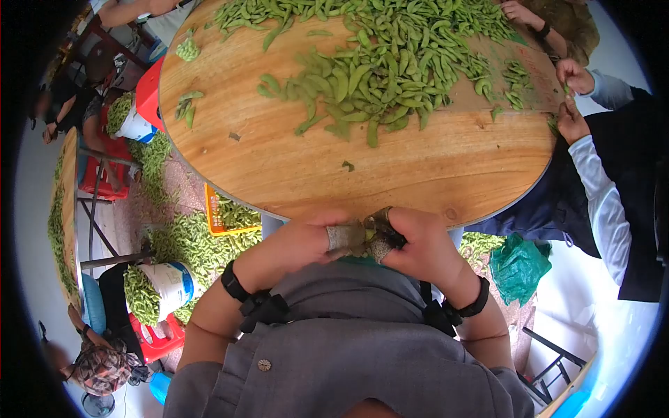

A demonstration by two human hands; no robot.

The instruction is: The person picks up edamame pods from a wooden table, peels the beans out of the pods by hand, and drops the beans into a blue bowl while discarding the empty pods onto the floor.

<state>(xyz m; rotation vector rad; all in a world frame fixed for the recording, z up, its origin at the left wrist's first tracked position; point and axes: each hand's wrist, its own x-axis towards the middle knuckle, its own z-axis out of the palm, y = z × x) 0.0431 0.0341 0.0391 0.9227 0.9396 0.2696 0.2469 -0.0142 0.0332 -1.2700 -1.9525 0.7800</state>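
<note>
Both hands are inspected near the close edge of the desk (279, 188). The right hand (421, 237) is closed on a small green pod (370, 225), which sits at the fingertips, between the two hands. The left hand (303, 237) has its fingers drawn in to meet it; blur prevents confirming whether they grip the pod too. Wrappings are noted on fingers of both hands.

Extent of work: one pod is seen in hand, against a large heap of pods (390, 76) ahead of the hands, spread thickly toward the far edge. By judgement, the quantity left outweighs anything visibly dealt with. Ahead and to the left of the left hand lie a few loose pods (187, 106) and, beyond them, a pale-green cluster (188, 47); whether that cluster is finished output cannot be determined.

Further stock is recorded left of the left hand: pods on the floor (198, 244), in a yellow crate (214, 212) and in a white bucket (174, 287). Whether these are sorted or unsorted cannot be established. Ahead and to the right of the right hand, a co-worker's hands (573, 124) are at the desk's edge, beside further pods. No completed total can be certified.
</note>
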